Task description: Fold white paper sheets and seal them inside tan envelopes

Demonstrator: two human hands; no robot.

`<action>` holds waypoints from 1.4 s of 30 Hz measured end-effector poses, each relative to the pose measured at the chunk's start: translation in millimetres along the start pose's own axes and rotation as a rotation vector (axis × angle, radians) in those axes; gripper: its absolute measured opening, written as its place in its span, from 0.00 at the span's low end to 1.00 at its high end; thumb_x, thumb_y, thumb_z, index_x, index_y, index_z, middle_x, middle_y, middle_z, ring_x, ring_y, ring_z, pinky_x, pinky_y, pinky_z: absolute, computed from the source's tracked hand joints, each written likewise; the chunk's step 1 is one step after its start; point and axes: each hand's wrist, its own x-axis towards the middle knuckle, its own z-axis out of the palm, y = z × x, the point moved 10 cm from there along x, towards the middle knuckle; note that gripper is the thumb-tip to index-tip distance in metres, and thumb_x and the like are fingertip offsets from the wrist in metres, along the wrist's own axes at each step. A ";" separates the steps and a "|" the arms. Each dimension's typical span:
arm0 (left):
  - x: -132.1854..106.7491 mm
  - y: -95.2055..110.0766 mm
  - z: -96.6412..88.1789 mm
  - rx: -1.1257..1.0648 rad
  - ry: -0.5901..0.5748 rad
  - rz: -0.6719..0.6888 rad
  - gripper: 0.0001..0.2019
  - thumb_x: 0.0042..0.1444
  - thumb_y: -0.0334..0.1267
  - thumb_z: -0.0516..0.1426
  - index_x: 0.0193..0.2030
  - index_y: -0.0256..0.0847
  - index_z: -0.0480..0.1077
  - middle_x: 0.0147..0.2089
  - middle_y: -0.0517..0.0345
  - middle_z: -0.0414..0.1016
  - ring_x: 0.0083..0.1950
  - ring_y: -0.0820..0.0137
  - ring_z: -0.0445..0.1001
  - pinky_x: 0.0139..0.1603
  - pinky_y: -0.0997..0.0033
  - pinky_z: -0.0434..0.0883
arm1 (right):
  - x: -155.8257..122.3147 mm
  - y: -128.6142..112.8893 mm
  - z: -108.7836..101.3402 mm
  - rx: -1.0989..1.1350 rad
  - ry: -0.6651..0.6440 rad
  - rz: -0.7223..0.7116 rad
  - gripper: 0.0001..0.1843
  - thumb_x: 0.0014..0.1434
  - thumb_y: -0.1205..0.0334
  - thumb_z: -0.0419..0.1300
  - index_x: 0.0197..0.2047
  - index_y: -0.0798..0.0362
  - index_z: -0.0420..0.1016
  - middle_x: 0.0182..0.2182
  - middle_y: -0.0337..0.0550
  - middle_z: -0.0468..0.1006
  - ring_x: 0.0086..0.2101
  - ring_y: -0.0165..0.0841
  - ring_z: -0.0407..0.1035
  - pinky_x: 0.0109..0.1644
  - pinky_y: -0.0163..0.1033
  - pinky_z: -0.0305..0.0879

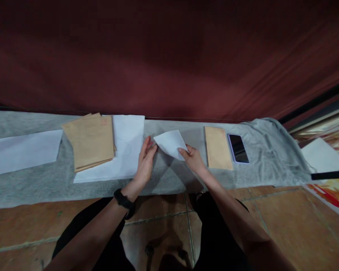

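My right hand (194,158) pinches the right edge of a small folded white sheet of paper (171,143), held just over the grey cloth. Close to the paper's left corner is my left hand (145,159), fingers apart and holding nothing. Left of that hand lies a stack of large white paper (128,150), partly covered by several brown envelopes (93,141) fanned out on top. A single brown envelope (218,148) rests flat to the right of my right hand.
A phone (238,149) lies beyond the single envelope. At the far left is a long white paper strip (22,151). The grey cloth (274,150) covers a narrow bench, with a dark red sheet (169,75) rising behind it. A printed colourful sheet (335,194) is at the right.
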 end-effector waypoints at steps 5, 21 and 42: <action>-2.7 25.7 14.2 0.102 -0.164 0.070 0.27 0.58 0.53 0.64 0.60 0.42 0.74 0.57 0.49 0.79 0.56 0.60 0.77 0.56 0.62 0.74 | -0.4 13.0 18.3 0.349 -0.277 0.159 0.23 0.54 0.41 0.68 0.40 0.54 0.81 0.29 0.37 0.80 0.28 0.31 0.72 0.32 0.34 0.66; 2.6 -28.3 1.6 0.508 -0.096 0.071 0.28 0.55 0.29 0.53 0.64 0.38 0.65 0.55 0.47 0.77 0.55 0.59 0.77 0.63 0.53 0.72 | -10.9 -23.6 37.1 -0.590 0.019 -0.275 0.26 0.74 0.59 0.46 0.71 0.53 0.64 0.68 0.52 0.68 0.66 0.41 0.62 0.71 0.52 0.60; -27.3 6.2 23.0 1.405 -0.267 0.284 0.23 0.68 0.31 0.45 0.67 0.34 0.66 0.55 0.37 0.77 0.54 0.51 0.79 0.55 0.51 0.76 | -35.5 0.0 56.4 -0.869 -0.029 -0.233 0.34 0.75 0.49 0.48 0.75 0.61 0.54 0.74 0.59 0.53 0.73 0.47 0.49 0.75 0.56 0.47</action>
